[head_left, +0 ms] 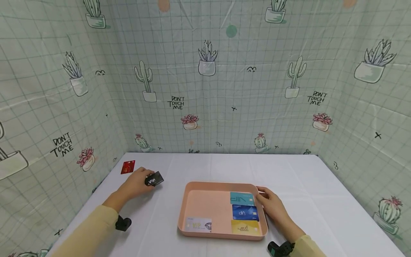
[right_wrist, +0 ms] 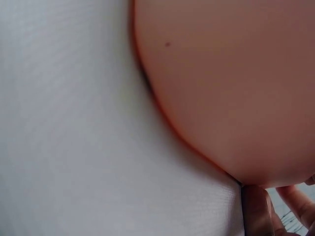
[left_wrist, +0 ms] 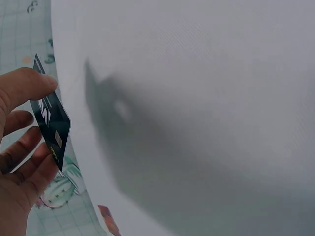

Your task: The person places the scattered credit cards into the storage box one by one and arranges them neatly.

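Note:
My left hand (head_left: 140, 181) pinches a black VIP card (head_left: 154, 179) by its edges, raised above the left part of the table. In the left wrist view the thumb is on one end of the card (left_wrist: 51, 118) and fingers are at the other. My right hand (head_left: 273, 206) grips the right rim of a pink tray (head_left: 208, 185). Along the tray's right side lie a teal card (head_left: 242, 198), a blue card (head_left: 245, 212) and a yellow card (head_left: 245, 227). A silver-white VIP card (head_left: 198, 225) lies in its near left corner.
A red VIP card (head_left: 127, 167) lies at the table's far left, beyond my left hand. The white table (head_left: 224, 167) is bordered at the back and sides by a cactus-print cloth (head_left: 205, 92). A black wrist device (head_left: 123, 223) sits on each wrist.

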`<move>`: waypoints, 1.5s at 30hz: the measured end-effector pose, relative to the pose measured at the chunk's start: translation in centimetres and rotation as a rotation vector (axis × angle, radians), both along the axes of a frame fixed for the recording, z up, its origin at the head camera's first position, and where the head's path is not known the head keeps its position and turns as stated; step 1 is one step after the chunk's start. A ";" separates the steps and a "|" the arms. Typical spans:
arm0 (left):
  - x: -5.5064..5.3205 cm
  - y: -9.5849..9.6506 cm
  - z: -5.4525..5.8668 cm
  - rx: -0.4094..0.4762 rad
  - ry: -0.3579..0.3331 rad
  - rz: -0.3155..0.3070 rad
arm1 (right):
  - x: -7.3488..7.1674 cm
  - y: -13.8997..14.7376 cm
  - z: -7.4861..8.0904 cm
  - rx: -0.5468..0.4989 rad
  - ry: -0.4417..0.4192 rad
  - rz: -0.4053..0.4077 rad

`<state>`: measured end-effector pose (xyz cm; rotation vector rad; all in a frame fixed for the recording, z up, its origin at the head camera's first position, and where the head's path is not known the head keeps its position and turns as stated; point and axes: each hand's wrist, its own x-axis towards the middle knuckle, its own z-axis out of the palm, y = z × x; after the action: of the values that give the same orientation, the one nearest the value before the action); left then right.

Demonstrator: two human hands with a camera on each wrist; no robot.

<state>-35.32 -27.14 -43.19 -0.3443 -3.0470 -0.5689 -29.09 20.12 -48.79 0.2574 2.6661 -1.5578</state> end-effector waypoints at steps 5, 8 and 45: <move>0.3 1.7 0.7 0.001 0.027 -0.043 | 0.1 0.0 0.1 -0.005 0.000 0.002; 0.6 2.6 1.0 0.007 0.029 -0.061 | 0.1 0.0 0.1 -0.007 -0.001 0.002; 2.9 12.6 0.7 0.062 0.017 -0.408 | -0.1 0.2 -0.4 -0.040 -0.008 -0.009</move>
<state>-32.39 -14.56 -42.47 -0.9736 -2.9422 -0.6661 -29.16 20.32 -49.17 0.2739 2.6281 -1.6078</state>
